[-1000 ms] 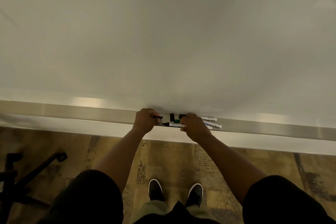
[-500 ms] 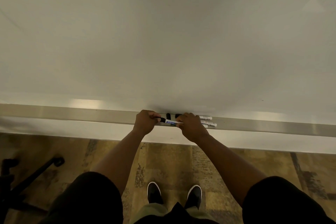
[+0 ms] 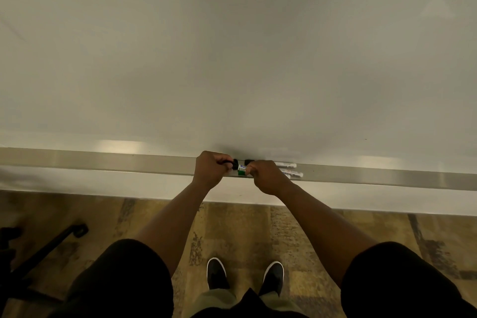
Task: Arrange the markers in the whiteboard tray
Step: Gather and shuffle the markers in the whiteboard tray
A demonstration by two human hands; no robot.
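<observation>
A long metal tray (image 3: pixel 103 161) runs along the foot of the whiteboard (image 3: pixel 232 59). My left hand (image 3: pixel 210 170) is closed on a black marker cap (image 3: pixel 231 162). My right hand (image 3: pixel 265 175) grips the white barrel of a marker (image 3: pixel 242 167) whose black tip end points left, close to the cap. A green marker (image 3: pixel 241 173) lies just beneath it in the tray. Two more white markers (image 3: pixel 285 164) (image 3: pixel 293 173) lie in the tray to the right, partly hidden by my right hand. A black cap end (image 3: pixel 248 162) shows behind my right fingers.
Below the tray is a white wall strip, then patterned brown carpet (image 3: pixel 245 227) with my two black shoes. A black chair base (image 3: pixel 38 253) stands at the lower left.
My two hands have drawn closer together, bringing the cap in my left hand up to the tip of the marker held in my right. The other markers have stayed in place.
</observation>
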